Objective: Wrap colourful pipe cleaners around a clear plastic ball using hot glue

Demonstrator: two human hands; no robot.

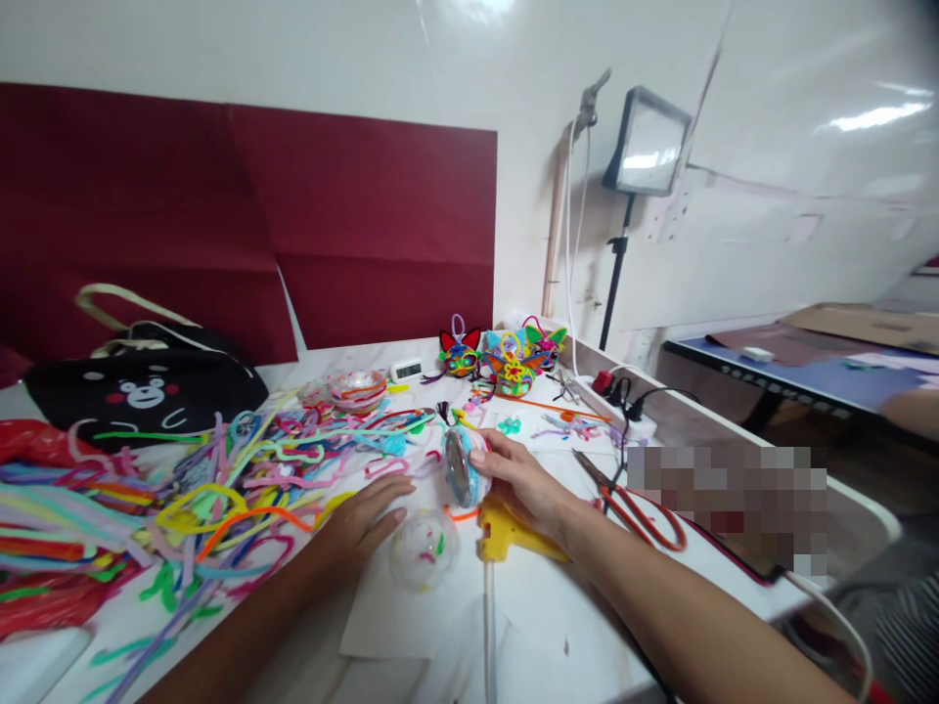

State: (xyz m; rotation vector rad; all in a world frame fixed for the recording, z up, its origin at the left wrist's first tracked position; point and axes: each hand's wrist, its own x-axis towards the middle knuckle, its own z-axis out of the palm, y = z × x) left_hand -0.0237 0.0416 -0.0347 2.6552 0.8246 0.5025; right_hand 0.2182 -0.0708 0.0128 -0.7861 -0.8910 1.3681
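My right hand grips a round clear plastic ball half wrapped with coloured pipe cleaners, holding it upright on the white table. My left hand lies flat, fingers stretched out, at the edge of a big tangle of coloured pipe cleaners. A second clear ball half with bits of pipe cleaner inside rests just right of that hand. A yellow glue gun lies under my right wrist.
Red-handled scissors lie at the right. Finished pipe-cleaner cat-face pieces stand at the back, beside a small white clock. A black bear-face bag sits far left. A power strip with cables and a lamp on a stand stand at the right edge.
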